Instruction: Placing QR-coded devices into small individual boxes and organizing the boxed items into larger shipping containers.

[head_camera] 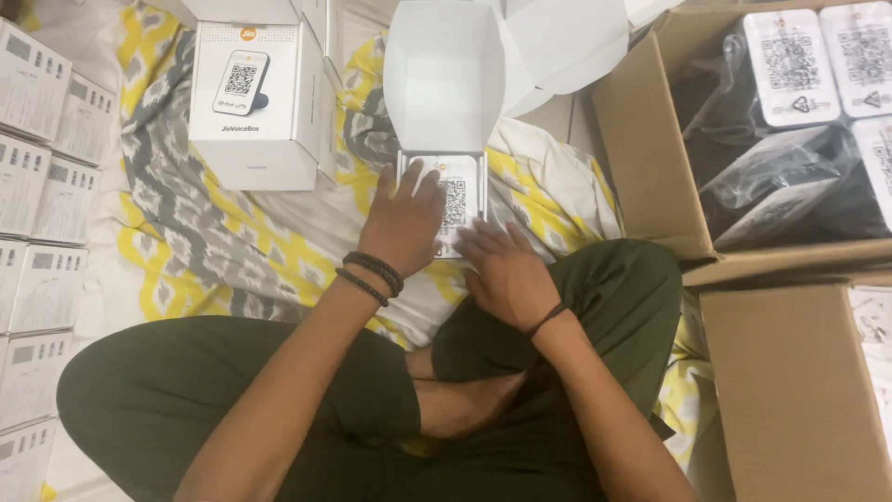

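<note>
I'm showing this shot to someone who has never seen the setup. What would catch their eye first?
Probably the two hands at the centre: the left hand and right hand press flat on a small white device lying in an open white box. Next, the yellow and grey patterned cloth underneath, and the cardboard carton at right, packed with more such devices in plastic bags.

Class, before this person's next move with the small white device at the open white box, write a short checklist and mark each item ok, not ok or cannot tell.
1. Open white box lid up: ok.
2. Left hand resting on the white device: ok.
3. Right hand at the device's near edge: ok.
4. Device fully seated in the box: cannot tell.
5. Cardboard carton of wrapped devices alongside: ok.
</note>
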